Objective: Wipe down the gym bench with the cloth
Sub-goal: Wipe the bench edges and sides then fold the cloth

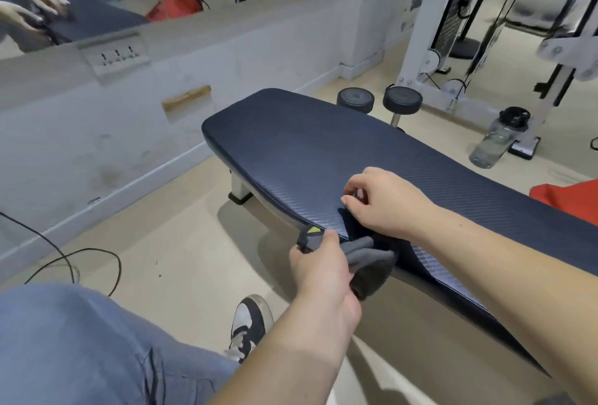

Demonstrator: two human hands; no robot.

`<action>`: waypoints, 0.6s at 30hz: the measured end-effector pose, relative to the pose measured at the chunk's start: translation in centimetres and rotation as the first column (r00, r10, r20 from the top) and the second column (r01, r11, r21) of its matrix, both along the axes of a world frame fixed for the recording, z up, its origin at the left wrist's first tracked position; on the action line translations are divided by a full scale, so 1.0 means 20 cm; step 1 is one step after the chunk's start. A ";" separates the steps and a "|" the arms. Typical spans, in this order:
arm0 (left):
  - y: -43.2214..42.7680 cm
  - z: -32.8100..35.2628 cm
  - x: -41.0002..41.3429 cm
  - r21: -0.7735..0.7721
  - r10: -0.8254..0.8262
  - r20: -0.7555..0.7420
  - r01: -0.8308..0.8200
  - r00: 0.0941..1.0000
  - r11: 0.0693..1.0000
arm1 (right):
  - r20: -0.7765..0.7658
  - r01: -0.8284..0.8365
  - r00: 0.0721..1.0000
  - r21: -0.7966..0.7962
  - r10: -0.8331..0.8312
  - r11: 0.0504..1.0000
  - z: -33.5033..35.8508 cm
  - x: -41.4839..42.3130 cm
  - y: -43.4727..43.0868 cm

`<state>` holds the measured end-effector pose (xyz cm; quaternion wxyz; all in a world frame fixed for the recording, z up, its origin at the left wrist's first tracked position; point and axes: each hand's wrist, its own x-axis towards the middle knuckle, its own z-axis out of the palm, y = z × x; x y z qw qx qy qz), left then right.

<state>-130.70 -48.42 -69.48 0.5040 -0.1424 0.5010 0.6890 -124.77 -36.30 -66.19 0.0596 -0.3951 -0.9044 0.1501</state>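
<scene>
We note the cloth (365,262): dark grey, soft, bunched into folds, with a small yellow-green tag at one corner, lying over the near edge of the bench's dark blue, ribbed padded surface (307,146) and hanging partly below it. Our left hand (320,268) has its fingers closed on the tagged corner, and our right hand (385,201), resting on the surface, pinches the cloth's upper edge. A clear water bottle (498,139) stands on the floor beyond the bench.

Navy bench (307,152), grey cloth (369,262) (bunched) at edge
</scene>
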 end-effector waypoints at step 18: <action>0.59 0.10 -1.45 -0.291 -0.009 -0.311 -0.086 0.950 0.953 | 0.088 0.008 0.996 0.016 -0.010 1.000 0.06 -0.79 0.33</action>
